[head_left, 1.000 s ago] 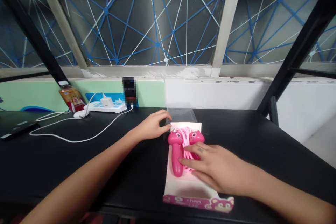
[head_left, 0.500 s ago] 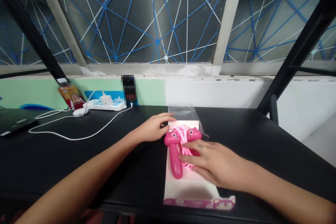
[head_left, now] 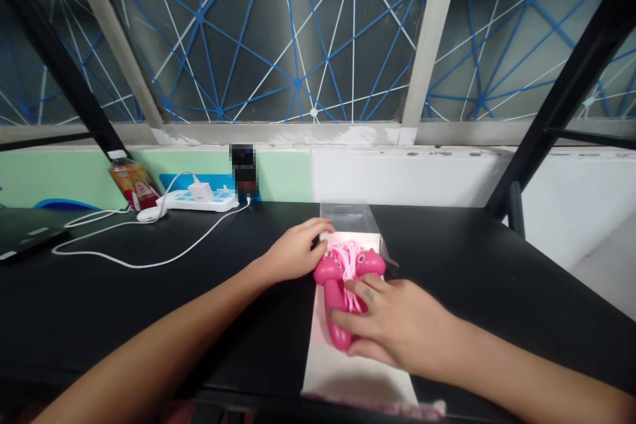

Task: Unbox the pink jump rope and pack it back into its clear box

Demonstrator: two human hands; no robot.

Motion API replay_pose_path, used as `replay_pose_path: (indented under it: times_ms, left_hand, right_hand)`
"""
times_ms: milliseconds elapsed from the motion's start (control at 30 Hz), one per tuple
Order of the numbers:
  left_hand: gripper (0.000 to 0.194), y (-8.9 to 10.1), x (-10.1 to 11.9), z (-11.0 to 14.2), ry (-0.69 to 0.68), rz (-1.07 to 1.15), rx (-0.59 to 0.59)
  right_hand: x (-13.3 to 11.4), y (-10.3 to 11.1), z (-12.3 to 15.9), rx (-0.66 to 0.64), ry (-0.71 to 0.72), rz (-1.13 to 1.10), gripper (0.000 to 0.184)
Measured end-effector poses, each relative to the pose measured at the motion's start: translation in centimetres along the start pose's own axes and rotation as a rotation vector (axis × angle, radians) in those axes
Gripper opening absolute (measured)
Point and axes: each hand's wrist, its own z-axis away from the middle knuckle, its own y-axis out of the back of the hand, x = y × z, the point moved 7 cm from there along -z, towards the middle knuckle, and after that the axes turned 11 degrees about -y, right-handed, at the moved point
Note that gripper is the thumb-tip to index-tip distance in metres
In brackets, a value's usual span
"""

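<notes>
A pink skipping rope [head_left: 340, 305] with animal-head handles lies on a long white card [head_left: 362, 381], its light pink cord bundled between the two handles. My right hand [head_left: 392, 321] is wrapped over the rope from the right, fingers reaching across to the left handle and covering most of the right one. At the card's far left corner, my left hand [head_left: 298, 248] grips the edge with bent fingers, close to the handle's head. Beyond the card sits a clear plastic box [head_left: 348, 217] with an open flap to the right. Some of my left fingertips are hard to make out.
On the black table [head_left: 477, 265], a white power strip [head_left: 218, 200] with a charger and cables lies at the back left. A drink bottle [head_left: 133, 180] leans beside it. A dark flat device [head_left: 32, 243] is at far left. Windows and a wall stand behind.
My right hand has closed further around the skipping rope, which has shifted slightly nearer me and turned. The card's printed front edge has moved closer and blurred. My left hand stays at the far corner.
</notes>
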Motion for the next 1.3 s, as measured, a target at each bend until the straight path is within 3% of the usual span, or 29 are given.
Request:
replay_pose_path:
  times_ms: [167,367,500,533,633,767,967,1167,1300]
  left_hand:
    - [0.033,0.1,0.8,0.3,-0.031,0.03,-0.06]
    - [0.038,-0.3,2.2,0.3,-0.126,-0.023,-0.042]
    - [0.04,-0.4,2.4,0.5,-0.114,-0.033,-0.039]
    - [0.041,-0.4,2.3,0.6,-0.101,-0.061,-0.043]
    - [0.043,-0.5,1.7,0.8,-0.067,-0.139,-0.08]
    - [0.041,-0.6,1.1,0.8,-0.091,-0.157,-0.102]
    - [0.039,-0.6,1.8,0.9,-0.141,-0.173,-0.082]
    - [0.037,-0.1,1.6,1.0,-0.131,-0.148,-0.095]
    - [0.033,0.4,1.2,0.9,-0.112,-0.032,-0.103]
  right_hand:
    - [1.8,-0.8,-0.5,0.043,-0.16,0.021,0.036]
    - [3.6,-2.1,-1.5,0.097,-0.178,0.193,0.036]
    - [1.4,-0.6,-0.2,0.246,-0.034,0.11,0.037]
    - [0.4,-0.3,0.3,0.221,0.052,-0.002,0.038]
    - [-2.2,-0.2,1.8,-0.026,0.227,-0.296,0.043]
    - [-1.5,-0.4,2.0,-0.177,0.074,-0.43,0.052]
    - [2.1,-2.0,1.1,-0.226,-0.181,-0.371,0.049]
    - [3.4,-1.2,1.4,-0.235,-0.163,-0.353,0.065]
    - [6.5,0.4,1.2,-0.047,-0.262,-0.379,0.033]
